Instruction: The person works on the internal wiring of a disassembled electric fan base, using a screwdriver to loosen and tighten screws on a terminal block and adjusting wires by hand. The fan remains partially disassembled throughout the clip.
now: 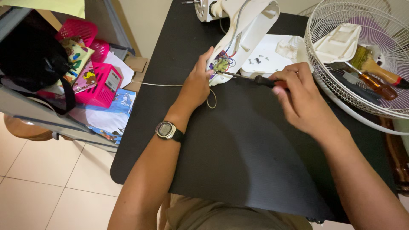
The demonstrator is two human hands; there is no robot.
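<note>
- Warm, yellowish indoor light over everything, moderately bright, nothing harsh.
- The black tabletop (238, 140) soaks most of it up; a faint soft sheen sits across its middle, no hard glare.
- Shadows are soft: a dim, blurred one lies under the left forearm, barely darker than the surface.
- White fan housing (238, 38) reads bright, close to washed out on its upper face.
- The right hand (300, 98) is slightly smeared at the fingers (279, 87); the left hand (197, 83) looks sharper.
- Wide-lens bending shows at the edges: the fan grille (362, 64) and floor tiles (42, 170) curve outward.
- Corners fall off a little darker.
</note>
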